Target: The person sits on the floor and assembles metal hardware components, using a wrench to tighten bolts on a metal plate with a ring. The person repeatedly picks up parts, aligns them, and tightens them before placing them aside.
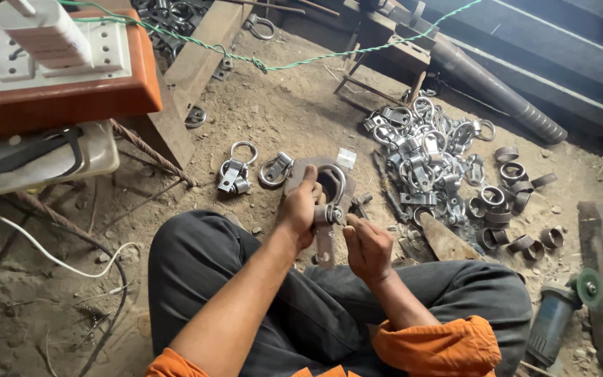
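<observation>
I see the metal ring fitting sitting on a flat steel plate on the dirt floor, just ahead of the person's crossed legs. The left hand has its fingers curled over the ring's near side, pressing it down. The right hand has thumb and forefinger pinched together on a small part at the fitting's clasp (too small for me to tell what it is).

No proper container shows; the finished pieces lie loose. Two ring fittings rest on the dirt just left of the plate, and a big heap of fittings lies to the right, with short metal bands scattered beyond it.

Open dirt lies to the left of the knees. Farther left stands a wooden bench with a power strip on it, and an angle grinder lies close by the right knee.
</observation>
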